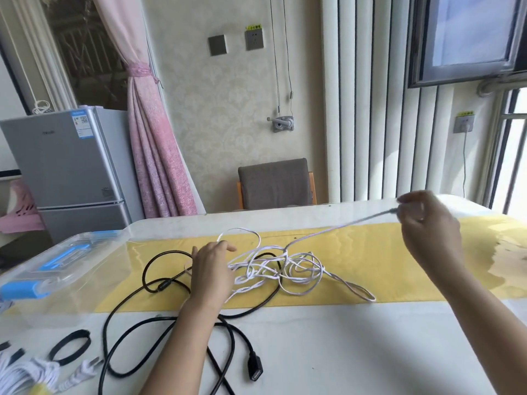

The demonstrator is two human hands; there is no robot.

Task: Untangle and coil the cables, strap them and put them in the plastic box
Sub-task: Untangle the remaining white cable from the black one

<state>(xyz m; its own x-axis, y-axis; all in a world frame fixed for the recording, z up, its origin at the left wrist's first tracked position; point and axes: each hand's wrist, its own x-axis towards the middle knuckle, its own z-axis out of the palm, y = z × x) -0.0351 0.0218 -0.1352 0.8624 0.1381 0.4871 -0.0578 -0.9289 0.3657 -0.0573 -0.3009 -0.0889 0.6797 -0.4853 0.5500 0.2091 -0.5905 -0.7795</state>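
Black cable point(254, 366) lies slack; right hand point(427, 223) pinches white cable point(273, 266) aloft.

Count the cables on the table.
3: a tangled white cable mid-table, its end pinched by the right hand; a black cable looping under the left forearm; a coiled white bundle at the bottom-left corner, partly cut off. The black loops may be more than one cable.

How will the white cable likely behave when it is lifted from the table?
Probably floppy: the white cable lies in loose, irregular loops. Likely light: the right hand raises a strand with a pinch. It may snag: its loops cross the black cable.
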